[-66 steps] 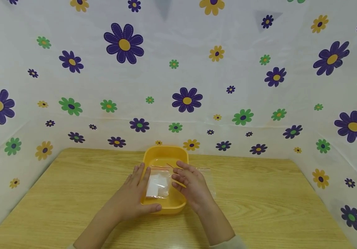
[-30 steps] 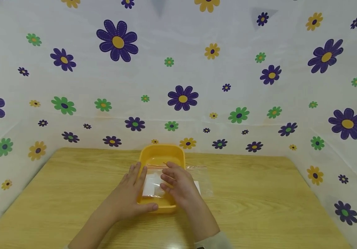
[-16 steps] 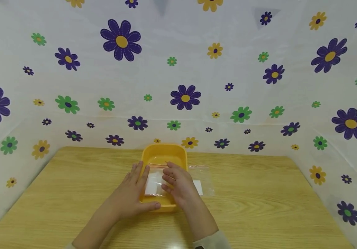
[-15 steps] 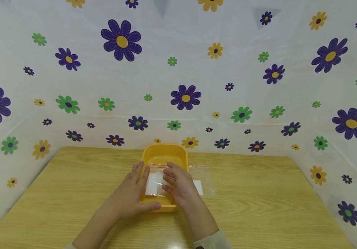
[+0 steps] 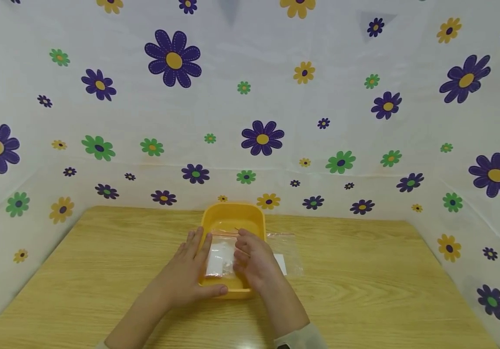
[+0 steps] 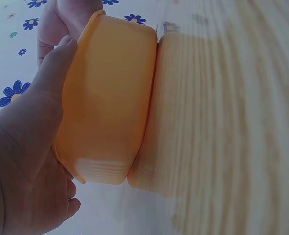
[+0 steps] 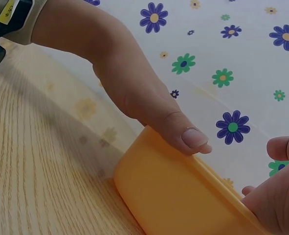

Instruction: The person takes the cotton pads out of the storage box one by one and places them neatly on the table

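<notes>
Yellow box (image 5: pixel 233 218) is being touched at its left and near rims by the left hand (image 5: pixel 186 274), fingers spread wide, thumb along the near rim. Right hand (image 5: pixel 257 260) is being held over the box's right side, fingers loosely bent (whether anything is being pinched, can't tell). A clear bag (image 5: pixel 226 257) with white contents is being framed by the box's rim. Right of the box, a second bag (image 5: pixel 294 255) is being partly covered by that hand.
</notes>
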Motion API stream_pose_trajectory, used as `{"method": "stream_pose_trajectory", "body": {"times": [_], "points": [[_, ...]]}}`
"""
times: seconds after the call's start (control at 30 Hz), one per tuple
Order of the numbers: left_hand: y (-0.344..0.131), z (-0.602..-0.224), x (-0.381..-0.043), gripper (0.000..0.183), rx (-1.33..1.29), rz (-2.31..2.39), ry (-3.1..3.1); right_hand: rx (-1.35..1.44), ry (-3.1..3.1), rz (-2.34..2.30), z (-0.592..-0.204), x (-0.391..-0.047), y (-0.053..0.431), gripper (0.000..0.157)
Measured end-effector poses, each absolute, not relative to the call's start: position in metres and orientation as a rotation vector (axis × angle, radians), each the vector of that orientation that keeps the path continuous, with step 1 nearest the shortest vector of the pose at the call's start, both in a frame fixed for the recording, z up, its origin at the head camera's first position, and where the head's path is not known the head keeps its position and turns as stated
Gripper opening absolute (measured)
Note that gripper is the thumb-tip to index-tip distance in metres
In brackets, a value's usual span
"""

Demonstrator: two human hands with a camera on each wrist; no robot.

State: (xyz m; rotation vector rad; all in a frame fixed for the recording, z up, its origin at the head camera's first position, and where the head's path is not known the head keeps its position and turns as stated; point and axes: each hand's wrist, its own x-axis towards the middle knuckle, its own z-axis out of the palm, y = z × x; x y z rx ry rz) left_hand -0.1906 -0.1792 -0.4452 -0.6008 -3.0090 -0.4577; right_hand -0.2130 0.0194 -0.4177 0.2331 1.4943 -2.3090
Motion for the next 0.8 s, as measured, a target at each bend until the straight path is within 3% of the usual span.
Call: {"method": "stream_pose_trajectory", "body": {"times": [0.8], "points": [[-0.1799,-0.4443,-0.1890,0.123,-0.611,-0.476,-2.991,0.180,1.494,-2.327,-0.4221,-0.2144,0.0189,0.065]]}}
